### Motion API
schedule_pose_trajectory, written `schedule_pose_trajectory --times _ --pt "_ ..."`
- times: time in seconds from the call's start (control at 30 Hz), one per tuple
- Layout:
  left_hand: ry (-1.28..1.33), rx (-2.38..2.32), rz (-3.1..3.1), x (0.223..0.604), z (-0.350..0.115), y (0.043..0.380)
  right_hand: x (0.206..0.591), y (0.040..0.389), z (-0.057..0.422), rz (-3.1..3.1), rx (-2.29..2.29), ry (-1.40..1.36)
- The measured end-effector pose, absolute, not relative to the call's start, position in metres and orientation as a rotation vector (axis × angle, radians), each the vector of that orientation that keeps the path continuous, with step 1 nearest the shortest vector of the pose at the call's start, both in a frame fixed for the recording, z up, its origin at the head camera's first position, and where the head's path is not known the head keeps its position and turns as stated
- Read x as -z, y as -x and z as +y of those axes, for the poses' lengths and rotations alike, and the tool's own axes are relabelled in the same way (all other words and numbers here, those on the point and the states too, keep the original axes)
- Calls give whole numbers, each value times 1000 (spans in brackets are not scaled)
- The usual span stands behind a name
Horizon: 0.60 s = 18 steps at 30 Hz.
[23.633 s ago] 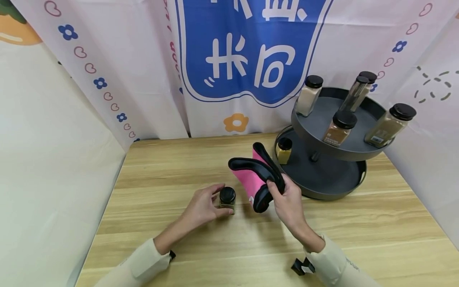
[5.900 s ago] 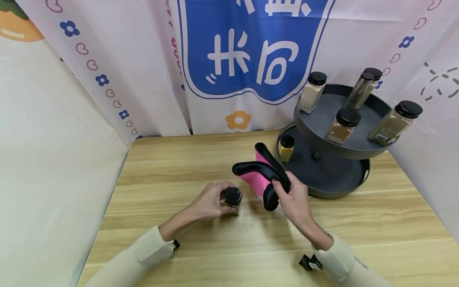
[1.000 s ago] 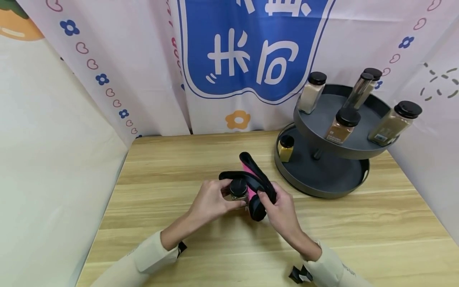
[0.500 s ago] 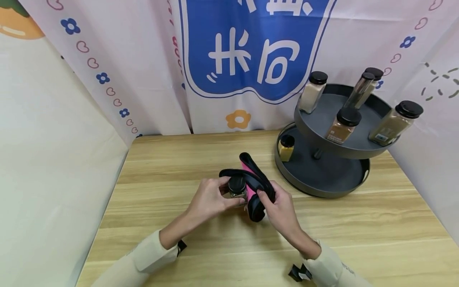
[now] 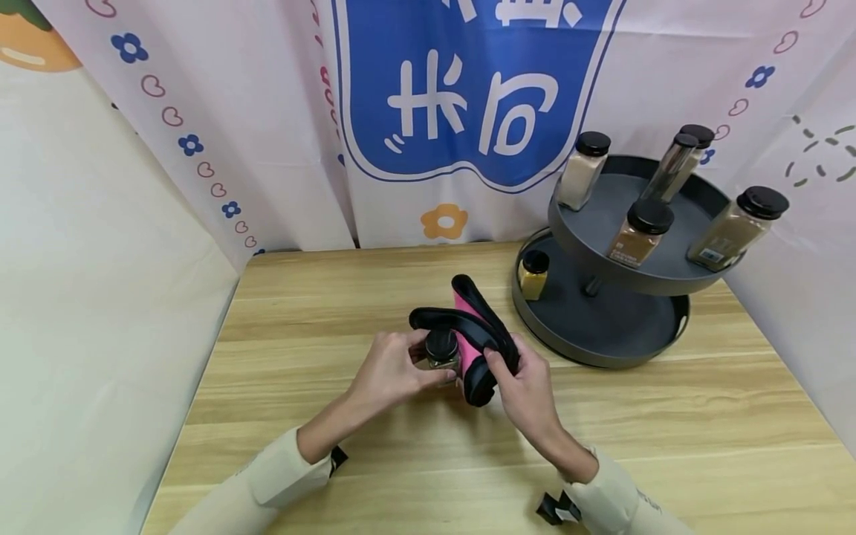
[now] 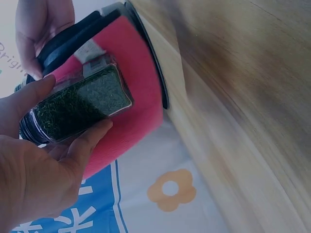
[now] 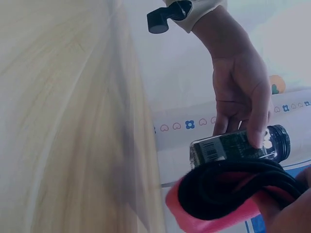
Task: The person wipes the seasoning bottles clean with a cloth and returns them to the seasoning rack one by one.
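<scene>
My left hand (image 5: 394,371) grips a square clear spice jar (image 5: 442,363) with a black lid, its thumb and fingers on opposite sides. Green dried flakes fill the jar (image 6: 82,99) in the left wrist view, and a barcode label shows on it in the right wrist view. There the jar's base looks held off the table. My right hand (image 5: 524,386) pinches a folded pink cloth (image 6: 141,92) with thick black edging. The cloth lies against the jar's right and far sides, one fold bending behind the lid. The right hand's fingers under the fold are mostly hidden.
A dark two-tier round rack (image 5: 602,327) stands at the back right. Several black-lidded jars sit on its upper tier, among them a brown one (image 5: 631,241); a yellow jar (image 5: 533,282) is on the lower tier. A printed curtain (image 5: 287,148) hangs behind the wooden table (image 5: 301,305).
Since about six seconds ago, the cloth has come left against the jar. Over the last second, my right hand and the cloth shift slightly away from me along the jar; the left hand hardly moves.
</scene>
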<state>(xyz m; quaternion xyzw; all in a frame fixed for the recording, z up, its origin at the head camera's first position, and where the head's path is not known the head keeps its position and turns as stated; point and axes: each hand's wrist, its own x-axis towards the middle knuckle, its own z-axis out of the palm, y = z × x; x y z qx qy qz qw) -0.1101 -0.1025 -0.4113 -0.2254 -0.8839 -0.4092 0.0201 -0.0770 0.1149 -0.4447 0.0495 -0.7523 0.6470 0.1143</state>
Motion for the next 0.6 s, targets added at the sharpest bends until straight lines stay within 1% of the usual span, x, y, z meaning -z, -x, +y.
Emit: schedule_pose_trajectory --times 0.17,0.4,0.6 --pt "701 1259 -2745 412 -102 111 443 76 113 -2122 -1924 -162" --pt "667 1280 -2724 408 -102 109 449 80 110 -2271 -1885 -125" --pt "697 1229 -2722 412 -103 110 437 74 110 -2144 -1942 -149"
